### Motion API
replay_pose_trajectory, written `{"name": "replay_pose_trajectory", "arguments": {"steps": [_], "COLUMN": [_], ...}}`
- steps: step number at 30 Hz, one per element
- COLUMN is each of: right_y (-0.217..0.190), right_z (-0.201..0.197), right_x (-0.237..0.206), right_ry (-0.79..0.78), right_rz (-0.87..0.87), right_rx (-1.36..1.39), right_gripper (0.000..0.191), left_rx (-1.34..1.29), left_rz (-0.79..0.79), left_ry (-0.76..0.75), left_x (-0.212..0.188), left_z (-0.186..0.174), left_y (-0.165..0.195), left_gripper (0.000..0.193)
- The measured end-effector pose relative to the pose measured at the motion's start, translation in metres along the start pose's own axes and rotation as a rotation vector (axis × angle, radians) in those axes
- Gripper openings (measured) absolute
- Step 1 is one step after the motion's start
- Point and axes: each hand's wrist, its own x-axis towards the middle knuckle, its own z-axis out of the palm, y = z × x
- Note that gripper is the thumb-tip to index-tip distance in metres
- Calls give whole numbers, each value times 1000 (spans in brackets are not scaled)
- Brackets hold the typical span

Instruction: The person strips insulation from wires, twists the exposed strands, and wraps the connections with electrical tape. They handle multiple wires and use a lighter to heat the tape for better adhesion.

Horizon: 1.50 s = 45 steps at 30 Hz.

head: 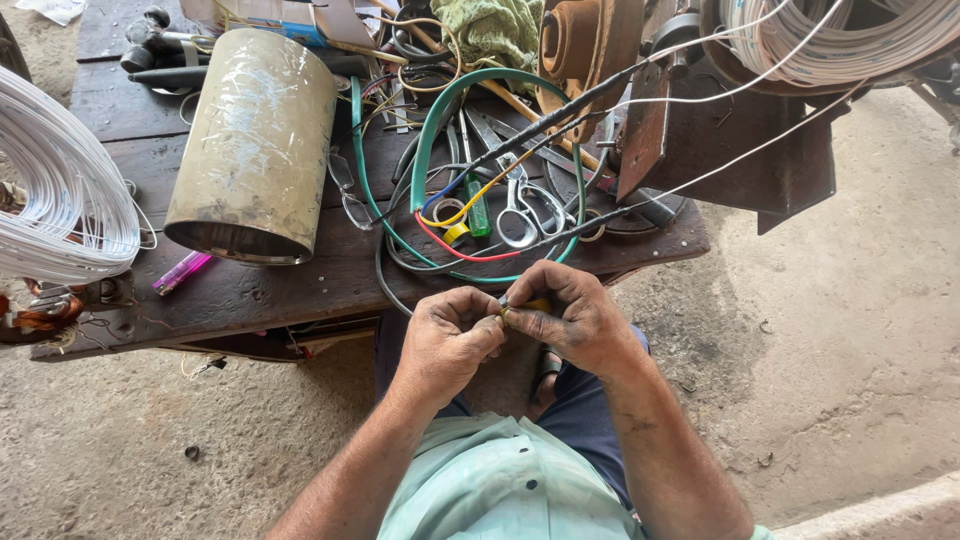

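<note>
My left hand (pixel 449 338) and my right hand (pixel 572 317) meet just below the front edge of a dark wooden bench (pixel 300 285). Both pinch the end of a thin wire with a yellow piece (pixel 536 304) between the fingertips. A black cable (pixel 560 235) runs from my hands up across the bench. Beyond my fingers lie a red wire (pixel 455 250), a yellow wire (pixel 468 206), a green hose loop (pixel 440 120), scissors (pixel 520 212) and a green-handled screwdriver (pixel 478 205).
A large dull metal cylinder (pixel 255 140) lies on its side on the bench. White wire coils sit at the left (pixel 60 190) and top right (pixel 840 35). A pink lighter (pixel 182 271), a rusty metal machine (pixel 720 140) and a bare dirt floor (pixel 850 330) surround them.
</note>
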Motion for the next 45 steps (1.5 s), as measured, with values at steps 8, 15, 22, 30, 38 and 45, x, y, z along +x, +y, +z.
{"name": "replay_pose_trajectory", "arguments": {"steps": [8, 15, 22, 30, 38, 45], "right_y": [7, 6, 1, 5, 7, 6], "right_z": [-5, -7, -5, -5, -4, -5], "right_x": [4, 5, 1, 5, 5, 4], "right_ry": [-42, -59, -75, -49, -64, -40], "right_rz": [85, 52, 12, 44, 111, 92], "right_rx": [404, 335, 118, 388, 467, 297], "right_gripper": [20, 22, 22, 27, 25, 22], "left_rx": [-95, -89, 16, -83, -51, -40], "left_rz": [-14, -43, 11, 39, 16, 8], "left_ry": [-120, -130, -64, -89, -109, -55], "left_x": [-2, -1, -1, -3, -4, -4], "left_z": [-2, -4, -3, 5, 2, 5], "left_y": [4, 5, -2, 2, 9, 4], "left_gripper": [14, 16, 8, 8, 11, 6]}}
